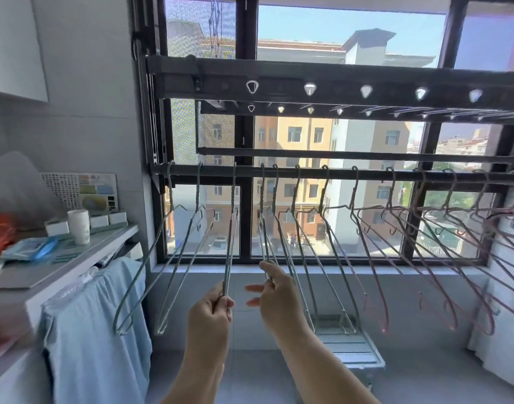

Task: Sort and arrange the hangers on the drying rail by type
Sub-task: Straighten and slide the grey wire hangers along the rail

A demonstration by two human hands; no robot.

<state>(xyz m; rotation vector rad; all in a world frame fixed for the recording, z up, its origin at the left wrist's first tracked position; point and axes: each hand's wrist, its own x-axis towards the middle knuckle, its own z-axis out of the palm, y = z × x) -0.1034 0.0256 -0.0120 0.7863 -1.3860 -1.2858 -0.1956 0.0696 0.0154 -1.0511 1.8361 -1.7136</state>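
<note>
Gripping the lower end of a pale metal wire hanger [231,228], the left hand [213,309] has its fingers curled round the wire. Just beside it, the right hand [274,298] pinches the bottom of the neighbouring hanger [264,237] between thumb and forefinger, with its other fingers spread loose toward the left hand. Both hangers run up and away from the hands to hooks on the drying rail [366,174], turned edge-on, with a small gap between the hooks. Each hand is nearest its own hanger, so closing that gap probably means a sideways swing from the wrists. Both forearms reach forward and up. The pink hangers [372,272] hang beyond the right hand, and more pale ones [150,258] hang beyond the left.
</note>
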